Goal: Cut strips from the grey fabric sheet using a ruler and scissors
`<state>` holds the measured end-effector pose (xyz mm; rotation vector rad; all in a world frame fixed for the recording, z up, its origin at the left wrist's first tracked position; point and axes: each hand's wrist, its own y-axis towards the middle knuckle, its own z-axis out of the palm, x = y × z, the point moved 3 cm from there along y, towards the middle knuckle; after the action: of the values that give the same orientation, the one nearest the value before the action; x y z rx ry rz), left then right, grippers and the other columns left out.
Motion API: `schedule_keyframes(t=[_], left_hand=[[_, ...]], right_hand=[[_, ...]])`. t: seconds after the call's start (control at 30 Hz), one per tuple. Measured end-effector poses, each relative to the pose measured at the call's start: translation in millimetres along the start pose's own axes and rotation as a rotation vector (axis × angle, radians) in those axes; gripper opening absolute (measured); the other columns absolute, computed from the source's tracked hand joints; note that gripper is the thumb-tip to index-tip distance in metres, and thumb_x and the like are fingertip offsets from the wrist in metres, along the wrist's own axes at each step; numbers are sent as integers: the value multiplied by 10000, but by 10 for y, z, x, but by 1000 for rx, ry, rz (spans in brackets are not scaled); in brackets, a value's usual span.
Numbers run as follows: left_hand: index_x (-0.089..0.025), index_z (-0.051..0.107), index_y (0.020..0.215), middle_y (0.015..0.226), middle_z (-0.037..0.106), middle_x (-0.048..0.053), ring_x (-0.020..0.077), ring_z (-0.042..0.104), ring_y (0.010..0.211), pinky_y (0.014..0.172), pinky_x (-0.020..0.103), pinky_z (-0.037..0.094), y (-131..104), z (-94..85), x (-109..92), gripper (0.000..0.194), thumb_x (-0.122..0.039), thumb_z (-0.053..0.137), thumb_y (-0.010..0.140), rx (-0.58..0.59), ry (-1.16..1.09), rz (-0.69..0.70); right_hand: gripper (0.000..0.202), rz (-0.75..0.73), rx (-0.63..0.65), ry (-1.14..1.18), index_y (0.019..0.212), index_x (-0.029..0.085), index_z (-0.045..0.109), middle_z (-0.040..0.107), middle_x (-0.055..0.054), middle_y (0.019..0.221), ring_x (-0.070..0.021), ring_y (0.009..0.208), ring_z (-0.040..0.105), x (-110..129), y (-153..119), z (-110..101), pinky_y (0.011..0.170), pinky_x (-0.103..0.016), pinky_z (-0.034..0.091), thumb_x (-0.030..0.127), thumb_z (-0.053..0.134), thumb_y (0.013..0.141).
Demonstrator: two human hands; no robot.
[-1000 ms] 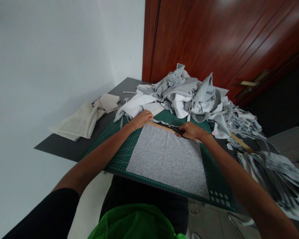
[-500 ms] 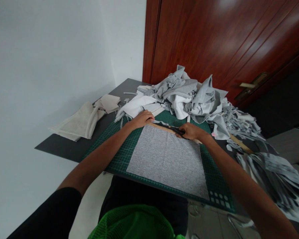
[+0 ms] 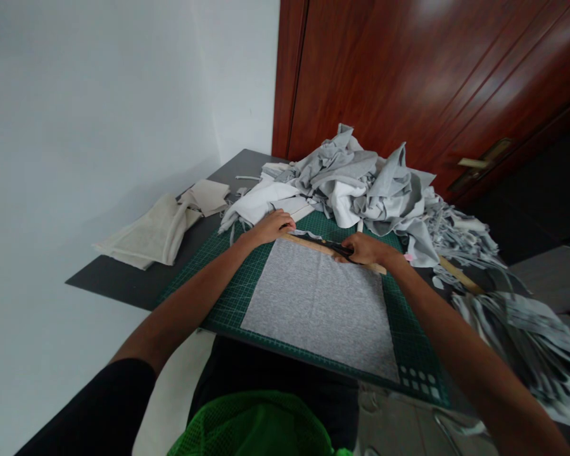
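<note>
A piece of grey heathered fabric (image 3: 320, 310) lies flat on the green cutting mat (image 3: 232, 288). Along its far edge runs a wooden ruler (image 3: 308, 243). My right hand (image 3: 363, 249) is closed around the handles of black scissors (image 3: 335, 247), whose blades lie along the far side of the ruler and point left. At the far left corner of the fabric, my left hand (image 3: 273, 226) has its fingers closed on the edge beside the ruler's end. Its fingertips are partly hidden. A narrow wavy strip of fabric shows beyond the blades.
A heap of grey and white cloth (image 3: 351, 180) covers the back of the table, against a wooden door (image 3: 408, 82). Cream cloth pieces (image 3: 147, 237) lie at the left. Thin scraps (image 3: 458, 231) and a fabric stack (image 3: 532, 348) are at the right.
Both hands stay in nearly the same places. A little more of the ruler's right end shows below my right hand.
</note>
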<state>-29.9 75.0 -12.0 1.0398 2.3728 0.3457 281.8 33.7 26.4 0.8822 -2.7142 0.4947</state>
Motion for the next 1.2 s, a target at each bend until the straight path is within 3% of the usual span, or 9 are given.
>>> schedule_keyframes(t=[0.47,1.2], left_hand=[[-199,749,955,984,762,67,237,633,1009,994,390,461,-15,-32,-9,178,-290,613,1023,-12,-19,-12],[-213,754,971,1020,755,68,256,624,1055,1019,416,446,-26,-24,-24,167,-288,615,1027,2,6,-36]], right_hand=[[450,34,-16,-157,720,213,627,666,-51,705,-183,636,558,64,-20,-13,597,-328,307,629,664,886],[425,25,-38,-236,742,216,629,696,-67,747,-188,657,593,297,218,24,589,-321,303,595,694,923]])
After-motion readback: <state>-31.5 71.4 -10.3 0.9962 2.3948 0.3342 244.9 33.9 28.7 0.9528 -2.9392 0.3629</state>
